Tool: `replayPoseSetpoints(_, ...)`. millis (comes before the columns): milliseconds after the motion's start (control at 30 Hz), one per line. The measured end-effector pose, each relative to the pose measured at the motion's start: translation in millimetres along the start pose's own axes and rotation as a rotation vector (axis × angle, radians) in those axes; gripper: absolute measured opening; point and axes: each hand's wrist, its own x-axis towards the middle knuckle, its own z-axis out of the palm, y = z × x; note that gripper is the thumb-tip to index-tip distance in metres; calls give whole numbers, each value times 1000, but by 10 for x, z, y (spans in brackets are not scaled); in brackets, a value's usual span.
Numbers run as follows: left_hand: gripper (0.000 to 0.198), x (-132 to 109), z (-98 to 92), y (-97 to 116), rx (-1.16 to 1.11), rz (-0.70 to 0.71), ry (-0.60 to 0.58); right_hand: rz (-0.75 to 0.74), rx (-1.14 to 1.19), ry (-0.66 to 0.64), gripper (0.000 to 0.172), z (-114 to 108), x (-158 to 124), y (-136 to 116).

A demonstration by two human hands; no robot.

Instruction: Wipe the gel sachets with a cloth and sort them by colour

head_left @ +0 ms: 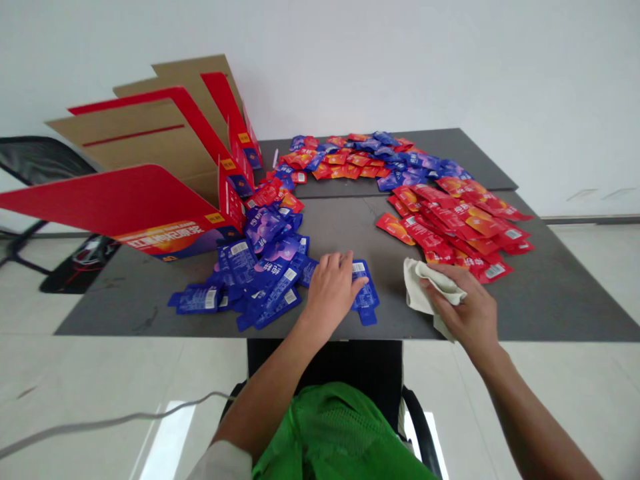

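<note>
My left hand (331,288) rests at the near edge of the table, its fingers bent and its thumb across a flat blue sachet (367,297) with a white barcode label. The hand grips this sachet at its left side and hides part of it. A folded cream cloth (421,293) is in my right hand (467,303), fingers wrapped round it, just above the tabletop. To the left of my left hand lies a loose pile of blue sachets (265,267). Beyond my right hand is a heap of red sachets (465,223) with orange prints.
Red printed cardboard boxes (175,220) with raised flaps stand in a row at the left. Mixed red and blue sachets (350,157) curve across the back of the dark grey table (345,220). Behind it is a white wall; a black chair (43,160) stands left.
</note>
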Motion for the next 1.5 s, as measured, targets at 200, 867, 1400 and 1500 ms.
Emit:
replayPoseSetpoints(200, 55, 315, 31, -38, 182, -60, -266, 114, 70, 27, 35, 83, -271, 99)
replayPoseSetpoints(867, 26, 645, -296, -69, -313, -28, -531, 218, 168, 134, 41, 148, -275, 131)
replayPoseSetpoints(1400, 53, -764, -131, 209, -115, 382, -194, 244, 211, 157, 40, 167, -290, 153)
replayPoseSetpoints(1500, 52, -961, -112, 264, -109, 343, -114, 217, 210, 125, 40, 119, -205, 133)
